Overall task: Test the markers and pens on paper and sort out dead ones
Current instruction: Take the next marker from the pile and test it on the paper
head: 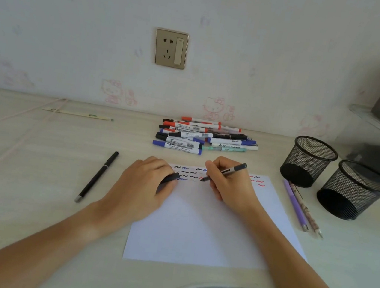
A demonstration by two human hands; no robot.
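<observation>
A white paper (199, 229) lies on the pale counter (35, 172), and everything else is placed from it. Along its far edge run short squiggles in black, blue and red, in about four uneven rows; the rest of the sheet is blank.

The right hand (229, 183) rests on the paper's far right part, its grip closed around a dark pen (225, 172) between thumb and fingers. The pen is slim, with a black point, a grey middle band and a dark rear end, tilted so the rear points up and to the right. Its tip touches the paper just by a red squiggle.

The left hand (145, 184) lies on the paper's far left corner, its fingers curled around a dark cap (170, 178) whose end sticks out toward the squiggles.

Beyond the paper's far edge sits a pile of markers (205, 137): white barrels with printed labels and red, black or blue caps, plus a pale green pen at the near right of the heap.

Left of the paper, apart from it, a black pen (97, 176) lies slanted, silver end nearest the person. Right of the paper, a purple pen (295, 205) and a patterned pen (306, 210) lie side by side. Farther right stand two black mesh cups (334, 177), upright and touching.
</observation>
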